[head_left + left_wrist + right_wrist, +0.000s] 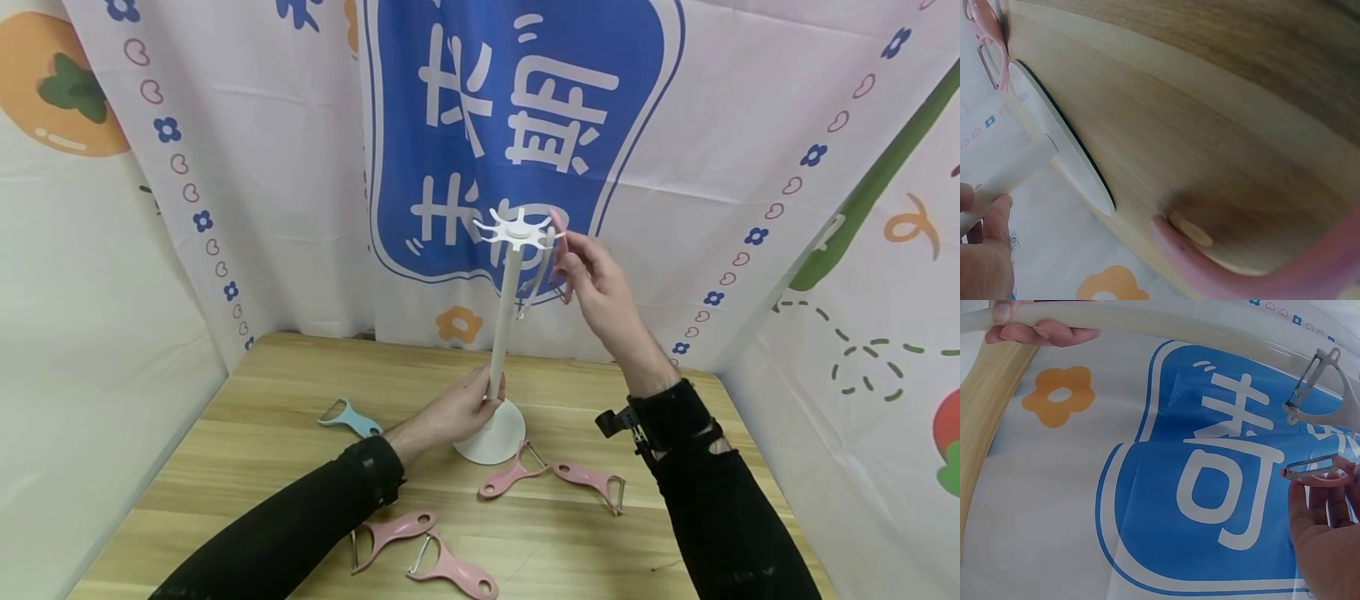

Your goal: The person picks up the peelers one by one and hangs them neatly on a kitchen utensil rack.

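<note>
A white stand (504, 321) with a round base and a ring of hooks on top rises from the wooden table. My left hand (465, 406) grips its pole low down, fingers curled round it in the left wrist view too. Up at the hooks, my right hand (603, 287) holds a pink peeler (1329, 475) between thumb and fingers, its handle end right at a hook tip. A whitish-grey peeler (1329, 403) hangs from the rack beside it, blade end down. The pink peeler's handle is partly hidden by the fingers.
On the table lie a light blue peeler (352, 418) left of the base, two pink peelers, one (512, 473) beside the base and one (592, 482) farther right, and two more, one (393, 533) and one (455, 568), near the front. A printed curtain (300, 208) hangs behind the table.
</note>
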Demonstrator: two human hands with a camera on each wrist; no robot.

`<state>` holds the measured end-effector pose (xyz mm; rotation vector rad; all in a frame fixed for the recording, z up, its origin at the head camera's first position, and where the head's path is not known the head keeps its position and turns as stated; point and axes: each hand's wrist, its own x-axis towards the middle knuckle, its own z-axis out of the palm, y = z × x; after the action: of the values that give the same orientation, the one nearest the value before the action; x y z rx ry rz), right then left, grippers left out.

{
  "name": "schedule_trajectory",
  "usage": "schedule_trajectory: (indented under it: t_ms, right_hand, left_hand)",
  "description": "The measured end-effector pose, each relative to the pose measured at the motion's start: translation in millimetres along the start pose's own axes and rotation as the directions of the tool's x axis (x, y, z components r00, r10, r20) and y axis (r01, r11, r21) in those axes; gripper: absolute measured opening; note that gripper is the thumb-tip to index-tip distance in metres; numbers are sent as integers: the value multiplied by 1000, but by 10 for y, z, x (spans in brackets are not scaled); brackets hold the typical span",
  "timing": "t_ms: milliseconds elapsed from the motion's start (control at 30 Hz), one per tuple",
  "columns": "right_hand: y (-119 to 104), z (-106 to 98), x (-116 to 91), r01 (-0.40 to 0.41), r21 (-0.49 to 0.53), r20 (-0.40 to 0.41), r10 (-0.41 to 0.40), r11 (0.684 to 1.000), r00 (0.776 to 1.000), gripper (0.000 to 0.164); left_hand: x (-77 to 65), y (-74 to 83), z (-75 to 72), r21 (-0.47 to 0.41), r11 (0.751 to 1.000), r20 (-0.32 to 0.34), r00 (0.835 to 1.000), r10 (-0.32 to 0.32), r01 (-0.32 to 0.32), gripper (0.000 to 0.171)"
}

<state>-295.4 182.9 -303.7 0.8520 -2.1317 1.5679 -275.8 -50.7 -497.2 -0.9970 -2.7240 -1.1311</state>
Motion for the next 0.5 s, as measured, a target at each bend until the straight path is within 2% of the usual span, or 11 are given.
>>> schedule_trajectory:
  t_ms: [333, 500]
  right_hand:
    - [-16, 41, 45, 20, -81, 14, -19, 997, 1000, 36]
    - [-1, 80, 51, 32, -68, 31, -30, 997, 999, 35]
  left_hand:
    - [-3, 21, -3, 16, 1000, 9, 1000, -13, 13, 19]
    - [1, 18, 0, 20, 1000, 7, 1000, -20, 20, 19]
